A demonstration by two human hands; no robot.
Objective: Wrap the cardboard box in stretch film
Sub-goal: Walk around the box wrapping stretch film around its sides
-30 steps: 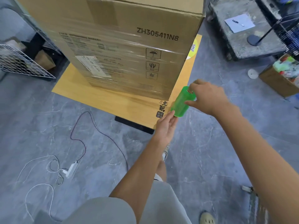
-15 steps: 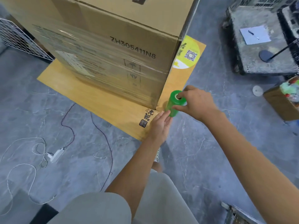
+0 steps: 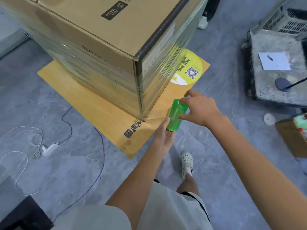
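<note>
Grey marbled floor, cables [image 3: 35,145] trailing at left, a flat board [image 3: 106,112] laid down as a base. Your box [image 3: 103,47] stands on the board, its side walls already banded with clear film [image 3: 159,73] up to just under the top edge.

Roll [image 3: 176,115] — green, upright but tilted, held just off the near corner of the box, low over the board's edge. A thin strand of film runs from it to the bottom of that corner.

Right hand [image 3: 200,109]: a finger goes into the top of the core, thumb set against the roll's side, other fingers spread loose. Left hand [image 3: 163,139]: open and flat, fingertips under the bottom end; whether one enters the core you cannot tell.

Handling, as judged: roll is light and stiff, so hold it by the two core ends and let it spin. Film is thin, clingy and stretchy; it will neck into a rope or tear on the sharp corner if you pull hard. Box looks bulky and probably heavy — walk around it, do not turn it.

Against half a second ago: you have rounded the corner, so the box top and right wall now show, and the roll sits more upright in the same two-handed hold.
</note>
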